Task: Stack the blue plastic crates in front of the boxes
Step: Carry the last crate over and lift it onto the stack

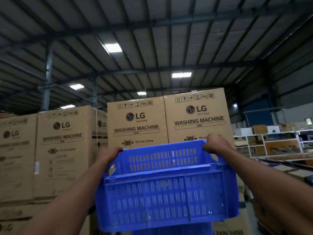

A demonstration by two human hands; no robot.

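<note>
I hold a blue slotted plastic crate [166, 194] up at chest height, tilted so its open top faces away and up. My left hand [110, 154] grips the far left corner of its rim. My right hand [215, 144] grips the far right corner. Beneath the held crate, the blue edge of another crate [171, 232] shows at the bottom of the view. Tall brown washing machine boxes [169, 121] stand right behind the crate.
More stacked brown boxes [59, 150] fill the left side. White shelving [274, 143] with cartons stands at the right, with flat cardboard [291, 172] lying below it. A metal roof with light panels spans overhead.
</note>
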